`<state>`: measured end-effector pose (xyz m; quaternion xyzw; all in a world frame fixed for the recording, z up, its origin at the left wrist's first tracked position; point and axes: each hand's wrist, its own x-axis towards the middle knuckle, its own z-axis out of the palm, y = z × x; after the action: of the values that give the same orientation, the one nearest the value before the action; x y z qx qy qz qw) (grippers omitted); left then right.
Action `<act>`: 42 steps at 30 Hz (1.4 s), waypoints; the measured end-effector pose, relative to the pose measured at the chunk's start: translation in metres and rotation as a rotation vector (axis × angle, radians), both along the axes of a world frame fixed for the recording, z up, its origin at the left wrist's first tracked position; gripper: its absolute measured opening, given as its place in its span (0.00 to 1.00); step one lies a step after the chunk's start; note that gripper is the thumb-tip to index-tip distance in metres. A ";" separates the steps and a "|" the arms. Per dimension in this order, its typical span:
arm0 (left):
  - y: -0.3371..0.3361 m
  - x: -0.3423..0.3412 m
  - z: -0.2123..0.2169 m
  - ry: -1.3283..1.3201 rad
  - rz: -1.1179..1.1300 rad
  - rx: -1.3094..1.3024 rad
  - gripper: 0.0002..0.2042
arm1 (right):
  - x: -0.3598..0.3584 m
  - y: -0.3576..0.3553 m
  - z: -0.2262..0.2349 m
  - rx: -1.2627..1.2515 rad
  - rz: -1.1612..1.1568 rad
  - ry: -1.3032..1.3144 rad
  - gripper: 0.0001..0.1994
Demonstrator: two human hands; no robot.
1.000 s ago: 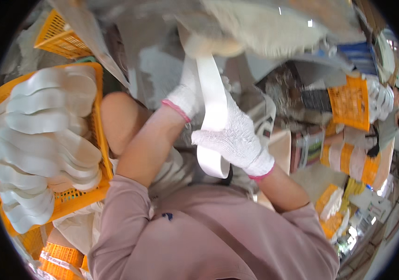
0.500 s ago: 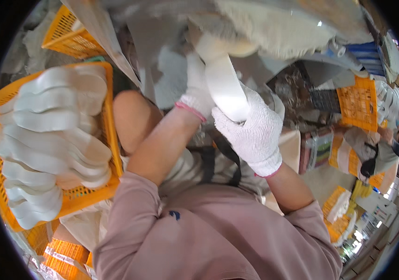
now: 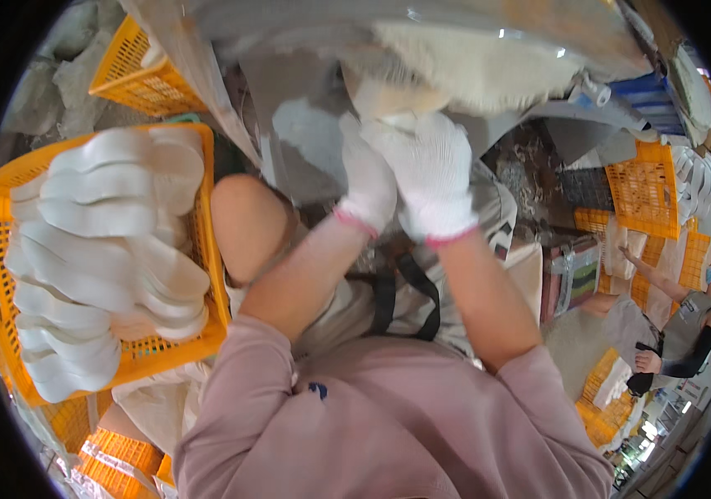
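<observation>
My left hand (image 3: pixel 368 175) and my right hand (image 3: pixel 432 170), in white knit gloves with pink cuff edges, are close together in front of the machine. Both are closed around a white shoe sole; only a sliver of the sole (image 3: pixel 401 122) shows above the fingers, and the gloves hide the rest. Just beyond the fingertips is a cream-coloured rounded part (image 3: pixel 393 93). Above it sits a pale, fuzzy-edged mass (image 3: pixel 480 71) under the grey machine housing (image 3: pixel 447 25). Whether the sole touches either part I cannot tell.
At my left stands a yellow plastic basket (image 3: pixel 216 274) heaped with white shoe soles (image 3: pixel 93 241). A smaller yellow basket (image 3: pixel 152 79) is behind it. To the right are another yellow basket (image 3: pixel 644 193), a taped stack (image 3: pixel 570 274) and a co-worker (image 3: pixel 692 324).
My right hand has moved up and left to meet my left hand. The sole, plainly visible before, is now mostly covered by the gloves. The co-worker at right has an arm stretched out.
</observation>
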<state>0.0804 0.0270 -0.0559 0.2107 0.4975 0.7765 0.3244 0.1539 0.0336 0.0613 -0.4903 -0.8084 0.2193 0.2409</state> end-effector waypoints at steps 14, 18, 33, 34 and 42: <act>0.002 -0.021 0.046 -1.229 -0.429 -0.074 0.39 | 0.068 -0.081 0.047 -0.029 0.243 -0.526 0.15; -0.024 0.021 0.036 -1.016 -0.412 0.005 0.40 | 0.106 -0.102 0.043 -0.484 0.010 -0.229 0.25; -0.129 -0.083 0.062 0.444 -0.513 -0.318 0.23 | 0.244 -0.085 -0.026 -0.619 -0.239 0.113 0.22; -0.149 -0.108 0.083 0.805 -0.268 -0.303 0.21 | 0.276 -0.096 -0.038 -0.595 -0.292 0.010 0.22; -0.224 -0.251 0.103 1.019 0.844 -1.022 0.28 | 0.434 -0.161 -0.116 -0.752 -0.443 0.028 0.21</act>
<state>-0.1709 -0.1973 0.0468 0.1589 0.9113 0.3214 -0.2026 0.5876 -0.1274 -0.0545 -0.7025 -0.5442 0.4481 0.0974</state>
